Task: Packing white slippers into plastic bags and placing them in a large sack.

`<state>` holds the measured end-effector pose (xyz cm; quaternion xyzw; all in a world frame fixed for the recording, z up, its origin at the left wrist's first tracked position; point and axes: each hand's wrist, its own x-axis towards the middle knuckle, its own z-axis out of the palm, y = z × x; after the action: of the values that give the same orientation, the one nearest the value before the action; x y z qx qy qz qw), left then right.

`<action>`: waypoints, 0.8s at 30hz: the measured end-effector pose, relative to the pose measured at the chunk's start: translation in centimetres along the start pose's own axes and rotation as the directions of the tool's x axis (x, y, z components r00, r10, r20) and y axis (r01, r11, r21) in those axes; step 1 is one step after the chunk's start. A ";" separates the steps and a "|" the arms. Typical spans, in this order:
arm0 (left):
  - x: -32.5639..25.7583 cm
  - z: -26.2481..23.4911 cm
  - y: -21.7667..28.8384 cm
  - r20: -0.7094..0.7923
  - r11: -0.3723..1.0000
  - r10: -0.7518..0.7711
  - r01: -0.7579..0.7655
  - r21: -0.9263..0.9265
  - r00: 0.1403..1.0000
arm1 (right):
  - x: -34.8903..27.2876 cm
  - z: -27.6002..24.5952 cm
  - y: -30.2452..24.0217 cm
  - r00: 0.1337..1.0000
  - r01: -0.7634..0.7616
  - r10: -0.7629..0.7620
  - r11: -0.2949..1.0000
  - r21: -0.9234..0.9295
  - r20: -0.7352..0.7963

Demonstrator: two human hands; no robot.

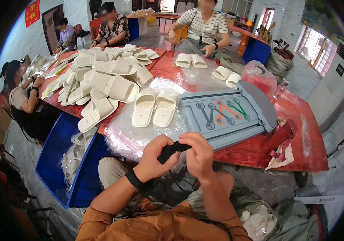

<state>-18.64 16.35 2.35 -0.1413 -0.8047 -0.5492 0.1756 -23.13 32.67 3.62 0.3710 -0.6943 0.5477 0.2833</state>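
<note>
A black strip of cloth or strap (172, 151) is gripped between my left hand (156, 157) and my right hand (198, 154), close in front of me at the table edge. Fingers of both hands are curled around it; what exactly it is I cannot make out. My left wrist wears a black band (134, 178). Just beyond my hands, a pair of cream slippers (156, 107) lies side by side on clear plastic bags (125, 138). To the right of the slippers rests a grey-blue plastic board (220, 112) with circles and coloured lines.
A large heap of cream slippers (111, 74) covers the table's left. A blue bin (85, 176) with bagged slippers stands at my left. A dark red cylinder (280, 134) lies at the right. Across the table a person in a striped shirt (204, 26) handles slippers; others sit further left.
</note>
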 end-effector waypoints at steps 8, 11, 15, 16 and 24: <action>-0.5 0.4 0.6 0.051 0.985 0.150 -0.154 0.084 0.987 | -3.0 1.5 1.5 0.886 -0.387 0.417 0.906 0.169 -0.205; -0.7 0.5 0.8 0.032 0.994 0.096 -0.098 0.046 0.995 | -3.1 2.0 1.5 0.771 -0.496 0.579 0.807 0.321 -0.266; -0.7 1.6 0.7 -0.008 0.999 0.035 -0.035 -0.022 0.999 | -3.0 2.8 2.2 0.573 -0.439 0.775 0.564 0.699 -0.266; -0.7 1.7 0.5 -0.027 0.998 0.018 -0.020 -0.058 0.999 | -3.0 2.8 2.3 0.573 -0.439 0.775 0.565 0.699 -0.266; 0.0 1.3 1.0 0.085 0.999 0.043 -0.043 -0.007 0.995 | -3.3 2.9 1.7 0.667 -0.363 0.612 0.765 0.532 -0.425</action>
<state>-18.35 17.90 2.78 -0.1823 -0.8067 -0.5410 0.1527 -22.68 30.72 -0.67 0.0324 -0.5206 0.8200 0.2355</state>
